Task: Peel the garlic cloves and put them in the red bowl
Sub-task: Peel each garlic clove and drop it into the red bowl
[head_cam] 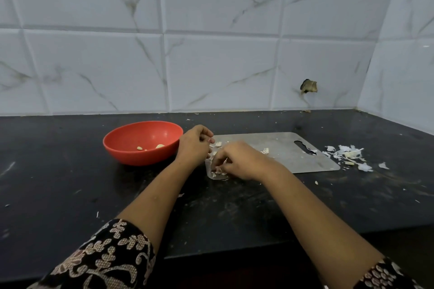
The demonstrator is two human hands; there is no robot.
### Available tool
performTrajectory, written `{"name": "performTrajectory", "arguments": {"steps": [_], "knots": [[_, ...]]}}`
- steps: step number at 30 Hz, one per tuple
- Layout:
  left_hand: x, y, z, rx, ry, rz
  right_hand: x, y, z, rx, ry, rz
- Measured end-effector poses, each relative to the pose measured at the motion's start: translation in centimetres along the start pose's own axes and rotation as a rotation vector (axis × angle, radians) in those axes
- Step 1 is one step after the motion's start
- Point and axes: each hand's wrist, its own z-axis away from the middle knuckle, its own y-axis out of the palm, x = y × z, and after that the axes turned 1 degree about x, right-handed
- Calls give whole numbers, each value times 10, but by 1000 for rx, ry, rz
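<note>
Few cloves are seen in the bowl. Mid-peel, a bit on the board is pinched by the right hand; the left hand's grip cannot be told. Stripping it bare is likely called for next.

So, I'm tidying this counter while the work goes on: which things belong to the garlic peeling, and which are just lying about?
In the job: red bowl; peeled cloves in it; garlic pieces on the steel board; left hand; right hand.

Lying about: pile of skins right of the board; loose scrap on the counter; hole in the wall tile.
</note>
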Motion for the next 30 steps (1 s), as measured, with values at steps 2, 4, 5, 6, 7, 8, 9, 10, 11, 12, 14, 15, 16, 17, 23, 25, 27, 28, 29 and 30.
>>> {"name": "performTrajectory", "arguments": {"steps": [2, 4, 5, 6, 7, 8, 9, 10, 11, 12, 14, 15, 16, 17, 23, 25, 27, 28, 29, 30], "knots": [[0, -2, 0, 12, 19, -18, 0, 2, -4, -11, 31, 59], [1, -2, 2, 28, 37, -47, -3, 3, -6, -43, 47, 127], [1, -2, 3, 39, 47, -69, -5, 3, -7, -61, 53, 126], [1, -2, 4, 48, 58, -96, -7, 2, -7, -83, 53, 94], [0, -1, 4, 55, 74, -118, -10, 0, -7, -114, 47, 38], [-1, -1, 5, 62, 92, -125, -11, -4, -7, -158, 43, -37], [-3, 0, 6, 73, 111, -106, -13, -8, -7, -205, 47, -123], [-6, 0, 6, 89, 123, -69, -14, -12, -8, -248, 56, -215], [-8, 1, 7, 110, 124, -21, -15, -16, -9, -280, 64, -303], [-10, 2, 8, 132, 120, 28, -15, -20, -11, -303, 68, -375], [-12, 3, 9, 161, 124, 74, -14, -26, -15, -330, 73, -454], [-12, 3, 9, 165, 134, 69, -13, -27, -18, -341, 80, -486], [-11, 3, 9, 163, 141, 68, -13, -27, -19, -350, 90, -532], [-10, 3, 8, 157, 141, 73, -14, -25, -21, -358, 100, -601], [-4, 7, 3, 176, 144, -47, -20, -11, -17, -321, 100, -1049], [-6, 8, 4, 173, 110, 60, -21, -13, -14, -338, 89, -1092], [-10, 9, 6, 187, 46, 250, -20, -14, -13, -354, 90, -1069], [-13, 10, 8, 199, 22, 320, -19, -13, -13, -364, 98, -1055], [-15, 10, 11, 211, 9, 360, -18, -12, -13, -377, 113, -1052], [-16, 11, 12, 220, 8, 377, -18, -11, -13, -388, 131, -1055]]}}
